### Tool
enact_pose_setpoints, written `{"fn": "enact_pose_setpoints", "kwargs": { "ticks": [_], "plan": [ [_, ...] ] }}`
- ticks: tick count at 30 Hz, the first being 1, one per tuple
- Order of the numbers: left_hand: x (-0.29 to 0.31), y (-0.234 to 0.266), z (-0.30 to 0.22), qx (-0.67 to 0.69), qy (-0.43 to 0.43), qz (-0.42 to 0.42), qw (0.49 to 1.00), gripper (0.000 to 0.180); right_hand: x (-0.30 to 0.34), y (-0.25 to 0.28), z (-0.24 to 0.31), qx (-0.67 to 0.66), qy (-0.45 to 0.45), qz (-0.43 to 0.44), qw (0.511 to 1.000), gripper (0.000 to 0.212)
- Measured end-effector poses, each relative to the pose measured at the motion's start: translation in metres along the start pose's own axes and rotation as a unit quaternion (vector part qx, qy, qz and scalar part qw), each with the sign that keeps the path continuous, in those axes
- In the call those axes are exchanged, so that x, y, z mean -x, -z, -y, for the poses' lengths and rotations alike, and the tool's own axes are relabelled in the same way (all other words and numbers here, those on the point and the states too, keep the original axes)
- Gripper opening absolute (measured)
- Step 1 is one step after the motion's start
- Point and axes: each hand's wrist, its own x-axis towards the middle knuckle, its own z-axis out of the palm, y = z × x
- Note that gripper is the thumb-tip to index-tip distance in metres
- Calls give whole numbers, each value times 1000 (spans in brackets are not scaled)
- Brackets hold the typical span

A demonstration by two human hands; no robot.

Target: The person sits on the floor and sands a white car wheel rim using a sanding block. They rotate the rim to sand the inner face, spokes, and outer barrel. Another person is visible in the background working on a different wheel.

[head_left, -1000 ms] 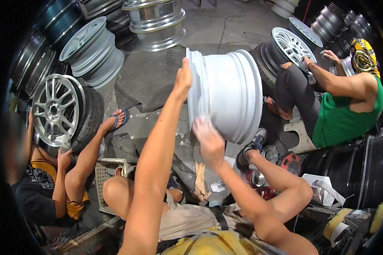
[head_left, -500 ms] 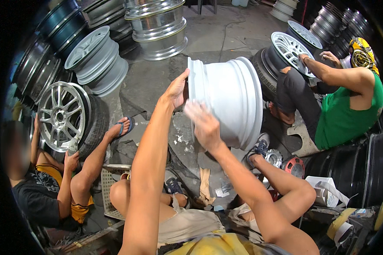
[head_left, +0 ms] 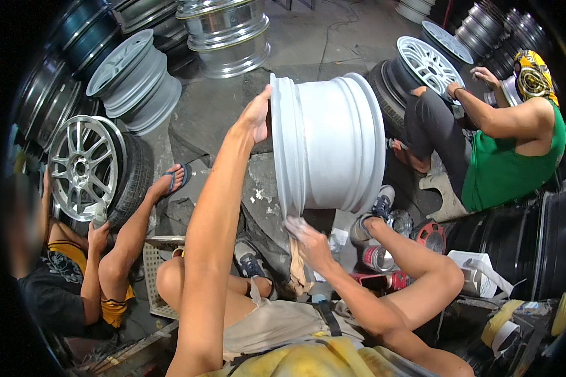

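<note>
A pale grey wheel rim (head_left: 333, 141) lies on its side in front of me, its barrel facing me and its flanged edges left and right. My left hand (head_left: 256, 117) grips the upper part of its left flange, fingers hidden behind the edge. By the bottom of that same flange is my right hand (head_left: 309, 244), its fingers bent together and dusted with pale powder. Whatever those fingers may hold is too small to make out. Below them a tan cloth (head_left: 297, 273) lies crumpled on the floor.
Stacked rims (head_left: 226, 38) stand behind. On the left, a seated person works at a silver wheel (head_left: 82, 166) with a tire. A person in a green top (head_left: 516, 166) handles another rim (head_left: 429, 63) at right. A plastic crate (head_left: 160, 276) and a tin can (head_left: 377, 257) sit near my legs.
My right hand has moved down along the left flange, from beside its middle to its bottom. The rim and my left hand appear slightly higher and farther left in view.
</note>
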Motion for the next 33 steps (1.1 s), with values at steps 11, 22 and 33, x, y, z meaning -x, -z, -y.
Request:
{"fn": "enact_pose_setpoints", "kwargs": {
  "ticks": [11,22,33],
  "plan": [
    [-17,3,24,-184,-81,-232,952,80,-238,68,1,87,102,-181,974,38],
    [-38,11,13,-314,-138,-329,880,73,-116,64,-43,252,250,-46,934,43],
    [-12,-5,9,-356,-134,-341,859,69,-200,57,-31,266,223,-84,934,43]
  ]
}}
